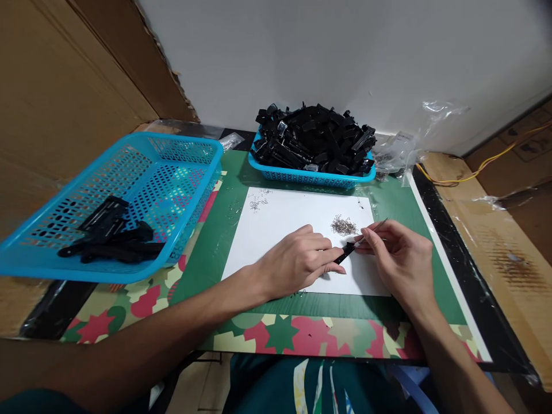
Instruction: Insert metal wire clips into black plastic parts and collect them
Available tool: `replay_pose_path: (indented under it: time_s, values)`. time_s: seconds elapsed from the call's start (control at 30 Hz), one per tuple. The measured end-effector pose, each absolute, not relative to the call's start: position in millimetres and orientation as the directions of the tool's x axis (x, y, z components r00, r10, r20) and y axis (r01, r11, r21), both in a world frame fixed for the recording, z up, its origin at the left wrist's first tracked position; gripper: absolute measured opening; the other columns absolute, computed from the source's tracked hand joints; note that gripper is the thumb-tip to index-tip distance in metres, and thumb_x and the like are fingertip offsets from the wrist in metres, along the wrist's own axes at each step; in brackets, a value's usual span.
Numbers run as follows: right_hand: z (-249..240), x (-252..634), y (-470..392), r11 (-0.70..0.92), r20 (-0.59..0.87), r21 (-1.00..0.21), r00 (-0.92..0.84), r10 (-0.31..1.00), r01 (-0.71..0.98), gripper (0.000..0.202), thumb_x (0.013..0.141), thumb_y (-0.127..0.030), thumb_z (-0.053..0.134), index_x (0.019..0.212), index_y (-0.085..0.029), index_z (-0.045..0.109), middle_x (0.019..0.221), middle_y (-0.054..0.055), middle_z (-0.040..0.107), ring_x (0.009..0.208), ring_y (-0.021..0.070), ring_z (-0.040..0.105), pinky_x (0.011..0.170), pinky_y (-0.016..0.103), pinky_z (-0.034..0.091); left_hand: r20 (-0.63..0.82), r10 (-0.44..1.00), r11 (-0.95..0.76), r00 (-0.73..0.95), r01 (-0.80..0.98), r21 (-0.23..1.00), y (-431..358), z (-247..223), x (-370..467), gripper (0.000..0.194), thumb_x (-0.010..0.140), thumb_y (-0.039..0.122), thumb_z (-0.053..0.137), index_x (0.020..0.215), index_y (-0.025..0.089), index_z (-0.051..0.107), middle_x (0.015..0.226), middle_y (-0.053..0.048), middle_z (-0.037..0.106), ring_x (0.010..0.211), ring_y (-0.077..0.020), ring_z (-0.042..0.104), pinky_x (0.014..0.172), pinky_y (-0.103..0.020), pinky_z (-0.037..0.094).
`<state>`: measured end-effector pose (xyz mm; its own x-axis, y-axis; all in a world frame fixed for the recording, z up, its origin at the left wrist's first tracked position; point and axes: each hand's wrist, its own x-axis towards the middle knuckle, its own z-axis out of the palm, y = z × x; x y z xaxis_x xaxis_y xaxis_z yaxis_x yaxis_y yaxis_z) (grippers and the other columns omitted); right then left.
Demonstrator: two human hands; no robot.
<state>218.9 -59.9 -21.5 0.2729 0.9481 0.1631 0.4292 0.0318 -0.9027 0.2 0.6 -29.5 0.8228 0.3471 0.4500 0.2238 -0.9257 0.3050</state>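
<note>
Over a white sheet of paper (293,215), my left hand (304,256) pinches a small black plastic part (346,251) between thumb and fingers. My right hand (403,256) grips slim tweezers (382,224), their tip at the far end of that part. Just beyond the fingers lies a pile of tiny wire springs (344,225). A smaller scatter of springs (255,203) is at the sheet's upper left. Whether the tweezers' tip holds a spring is too small to tell.
A blue basket (310,177) heaped with black plastic parts (317,138) stands at the back. At left, a larger blue basket (190,224) holds several black pieces (114,236). Clear plastic bags (399,149) lie back right. Cardboard (487,230) and a yellow cable (483,168) border the right side.
</note>
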Motion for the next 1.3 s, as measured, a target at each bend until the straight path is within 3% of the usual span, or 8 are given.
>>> replay_pose_path:
  time_s: [0.37, 0.5, 0.6, 0.8, 1.03, 1.17, 1.3]
  values:
    - [-25.1, 214.0, -66.1, 0.111, 0.254, -0.798, 0.164, 0.953, 0.593, 0.016, 0.099, -0.031, 0.064, 0.086, -0.022, 0.064, 0.079, 0.003, 0.079, 0.068, 0.0181, 0.077, 0.063, 0.028, 0.059, 0.416, 0.396, -0.884, 0.819, 0.217, 0.414, 3.1, -25.4, -0.3, 0.028, 0.109, 0.033, 0.054, 0.113, 0.013, 0.073, 0.087, -0.005, 0.075, 0.079, -0.0173, 0.068, 0.076, -0.034, 0.044]
    - [-27.6, 212.2, -70.8, 0.116, 0.279, -0.852, 0.255, 0.926, 0.51, 0.02, 0.104, -0.035, 0.059, 0.09, -0.022, 0.066, 0.08, 0.003, 0.078, 0.068, 0.0183, 0.077, 0.063, 0.027, 0.061, 0.402, 0.456, -0.863, 0.794, 0.285, 0.417, -0.7, -18.4, -4.7, 0.027, 0.108, 0.034, 0.057, 0.116, 0.015, 0.073, 0.09, -0.005, 0.075, 0.081, -0.0171, 0.069, 0.078, -0.034, 0.046]
    - [-32.5, 209.9, -71.7, 0.225, 0.41, -0.826, 0.278, 0.869, 0.516, 0.016, 0.105, -0.033, 0.058, 0.099, -0.022, 0.067, 0.087, 0.005, 0.079, 0.073, 0.0196, 0.079, 0.068, 0.028, 0.064, 0.43, 0.541, -0.819, 0.723, 0.338, 0.464, -0.8, -11.4, -9.0, 0.027, 0.107, 0.033, 0.058, 0.123, 0.016, 0.072, 0.099, -0.008, 0.077, 0.087, -0.0187, 0.071, 0.078, -0.035, 0.048]
    - [-36.6, 201.5, -71.0, 0.472, 0.671, -0.597, 0.08, 0.737, 0.649, 0.013, 0.105, -0.019, 0.055, 0.101, -0.022, 0.067, 0.082, 0.002, 0.077, 0.064, 0.0164, 0.077, 0.059, 0.022, 0.058, 0.489, 0.736, -0.675, 0.469, 0.441, 0.592, 9.4, 2.8, -10.9, 0.025, 0.101, 0.03, 0.065, 0.123, 0.021, 0.074, 0.108, -0.007, 0.077, 0.087, -0.0193, 0.068, 0.081, -0.036, 0.056]
    - [-37.9, 196.9, -71.0, 0.544, 0.713, -0.507, -0.028, 0.7, 0.669, 0.021, 0.107, -0.019, 0.05, 0.096, -0.022, 0.068, 0.076, 0.003, 0.076, 0.057, 0.0165, 0.074, 0.057, 0.022, 0.055, 0.508, 0.816, -0.561, 0.275, 0.587, 0.583, 39.9, 46.3, -23.6, 0.027, 0.099, 0.038, 0.064, 0.115, 0.02, 0.075, 0.103, -0.006, 0.078, 0.083, -0.0189, 0.067, 0.076, -0.031, 0.053]
    - [-40.4, 195.9, -73.0, 0.572, 0.735, -0.499, -0.031, 0.678, 0.651, 0.022, 0.107, -0.022, 0.051, 0.094, -0.023, 0.069, 0.074, 0.003, 0.075, 0.055, 0.0165, 0.073, 0.055, 0.022, 0.054, 0.416, 0.898, -0.394, 0.142, 0.682, 0.617, 68.0, 90.1, -42.8, 0.033, 0.099, 0.045, 0.058, 0.095, 0.017, 0.074, 0.087, -0.006, 0.08, 0.083, -0.0208, 0.071, 0.076, -0.029, 0.05]
    - [-40.9, 195.7, -74.7, 0.616, 0.755, -0.446, -0.098, 0.649, 0.649, 0.02, 0.107, -0.019, 0.049, 0.095, -0.021, 0.065, 0.073, 0.002, 0.074, 0.053, 0.0144, 0.071, 0.054, 0.02, 0.051, 0.361, 0.931, -0.257, 0.047, 0.788, 0.559, 107.3, 109.2, -65.6, 0.036, 0.097, 0.048, 0.056, 0.093, 0.017, 0.073, 0.087, -0.006, 0.081, 0.071, -0.0189, 0.066, 0.064, -0.028, 0.043]
